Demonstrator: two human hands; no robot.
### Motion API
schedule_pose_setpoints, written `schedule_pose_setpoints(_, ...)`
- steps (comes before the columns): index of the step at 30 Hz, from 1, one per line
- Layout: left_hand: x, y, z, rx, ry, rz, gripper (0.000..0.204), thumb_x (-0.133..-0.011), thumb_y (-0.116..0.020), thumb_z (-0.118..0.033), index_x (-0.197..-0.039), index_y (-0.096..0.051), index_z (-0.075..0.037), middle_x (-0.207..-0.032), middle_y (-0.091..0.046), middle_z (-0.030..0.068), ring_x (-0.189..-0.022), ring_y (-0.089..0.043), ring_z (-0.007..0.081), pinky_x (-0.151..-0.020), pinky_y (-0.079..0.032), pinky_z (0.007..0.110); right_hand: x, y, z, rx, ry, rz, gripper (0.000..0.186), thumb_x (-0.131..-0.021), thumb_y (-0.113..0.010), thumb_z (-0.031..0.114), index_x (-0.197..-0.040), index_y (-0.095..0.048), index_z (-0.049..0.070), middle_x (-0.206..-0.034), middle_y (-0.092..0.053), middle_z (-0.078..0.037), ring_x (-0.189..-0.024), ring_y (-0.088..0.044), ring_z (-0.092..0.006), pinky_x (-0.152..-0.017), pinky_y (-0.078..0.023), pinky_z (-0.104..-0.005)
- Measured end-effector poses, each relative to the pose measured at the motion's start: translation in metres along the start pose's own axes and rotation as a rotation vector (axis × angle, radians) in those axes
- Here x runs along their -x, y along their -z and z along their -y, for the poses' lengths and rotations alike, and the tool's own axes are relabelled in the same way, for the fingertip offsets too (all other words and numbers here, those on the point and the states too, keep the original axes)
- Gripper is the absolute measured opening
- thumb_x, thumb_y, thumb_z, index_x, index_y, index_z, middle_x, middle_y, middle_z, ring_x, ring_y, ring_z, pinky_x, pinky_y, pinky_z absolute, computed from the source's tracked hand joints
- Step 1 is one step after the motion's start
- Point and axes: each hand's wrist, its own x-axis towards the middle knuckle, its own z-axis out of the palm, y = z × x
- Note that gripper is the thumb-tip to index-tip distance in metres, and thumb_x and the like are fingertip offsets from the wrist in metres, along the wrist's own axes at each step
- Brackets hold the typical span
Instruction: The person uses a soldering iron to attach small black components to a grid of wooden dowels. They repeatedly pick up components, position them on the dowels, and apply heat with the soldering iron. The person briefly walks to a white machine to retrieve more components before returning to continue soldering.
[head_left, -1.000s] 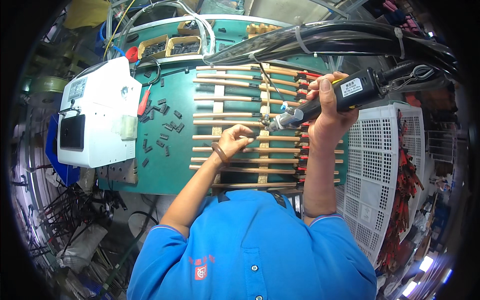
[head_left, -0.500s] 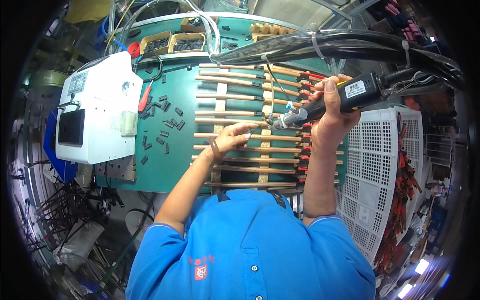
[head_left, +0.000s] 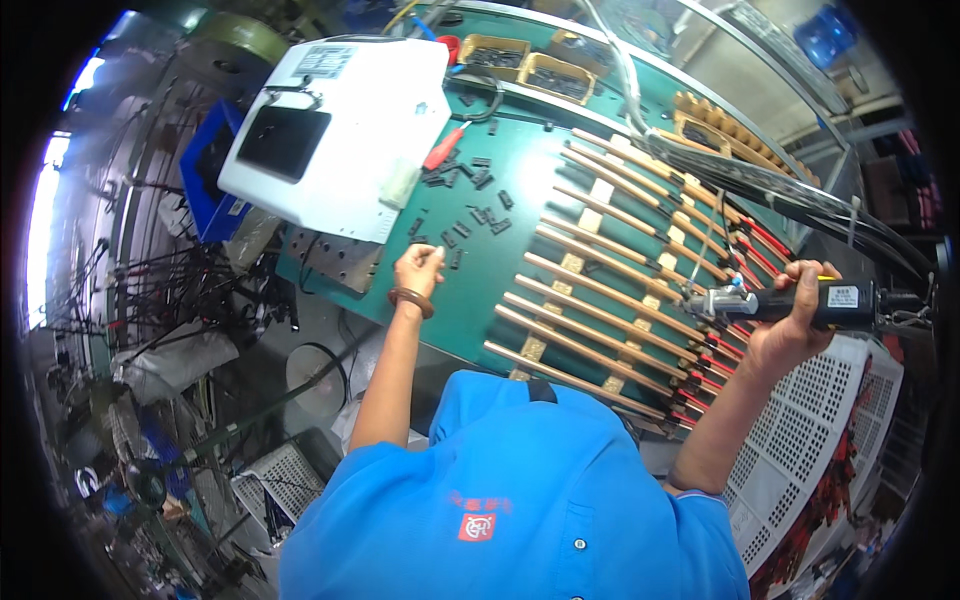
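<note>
My right hand (head_left: 787,338) grips a black powered screwdriver (head_left: 762,303) with a silver metal nose. Its tip is over a row of wooden sticks (head_left: 625,290) with red and black ends, lying side by side across pale wooden strips (head_left: 570,264). My left hand (head_left: 418,272) is at the table's front left, near loose small black parts (head_left: 482,214). Its fingers are curled together; whatever may be in them is hidden. A brown bracelet (head_left: 412,300) circles the left wrist.
A white machine (head_left: 350,120) with a dark panel stands at the left of the green table (head_left: 525,160). A red-handled tool (head_left: 445,148) lies beside it. Boxes of black parts (head_left: 556,80) are at the back. White perforated crates (head_left: 800,420) stand at the right; thick black hoses (head_left: 800,200) hang overhead.
My left hand has left the sticks and moved left to the loose black parts, its fingers now curled. My view has turned left. The right hand still holds the screwdriver over the sticks.
</note>
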Motion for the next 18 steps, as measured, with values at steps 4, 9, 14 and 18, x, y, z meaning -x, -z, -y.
schedule_pose_setpoints(4,-0.031,0.037,0.016,-0.416,-0.136,-0.218,0.017,-0.083,-0.068,-0.023,-0.089,-0.063,-0.009,-0.073,-0.066,0.0087,-0.06,-0.06,0.0166,-0.053,-0.047,0.031,0.0,-0.007,0.001,0.01,-0.006,0.025,0.027,-0.082,-0.065,0.004,-0.105,-0.052,-0.001,-0.085,-0.058,-0.008,-0.075,-0.056,-0.0124,-0.063,-0.048,-0.0221)
schedule_pose_setpoints(9,-0.052,-0.013,-0.041,-1.21,-0.551,-0.178,0.016,-0.085,-0.055,-0.02,-0.099,-0.061,-0.015,-0.089,-0.064,0.0107,-0.076,-0.066,0.029,-0.065,-0.053,0.04,0.001,-0.01,0.002,-0.02,-0.013,0.042,0.023,-0.083,-0.066,0.004,-0.103,-0.054,0.001,-0.084,-0.058,-0.008,-0.076,-0.056,-0.0131,-0.062,-0.048,-0.0227)
schedule_pose_setpoints(14,-0.098,-0.019,-0.048,-1.533,-0.439,-0.021,0.017,-0.083,-0.051,-0.009,-0.086,-0.068,-0.007,-0.093,-0.065,0.0128,-0.08,-0.067,0.0291,-0.067,-0.054,0.039,0.003,-0.007,0.005,-0.009,-0.023,0.018,0.023,-0.083,-0.065,0.004,-0.103,-0.054,0.0,-0.085,-0.057,-0.008,-0.077,-0.056,-0.0137,-0.063,-0.048,-0.0226)
schedule_pose_setpoints(18,-0.095,-0.019,-0.059,-1.66,-0.407,0.112,0.019,-0.081,-0.052,-0.007,-0.088,-0.07,-0.004,-0.098,-0.064,0.0162,-0.083,-0.067,0.0314,-0.068,-0.054,0.04,0.003,0.0,0.005,0.02,-0.013,-0.023,0.022,-0.083,-0.064,0.004,-0.103,-0.054,0.0,-0.085,-0.058,-0.008,-0.076,-0.057,-0.0134,-0.063,-0.048,-0.0221)
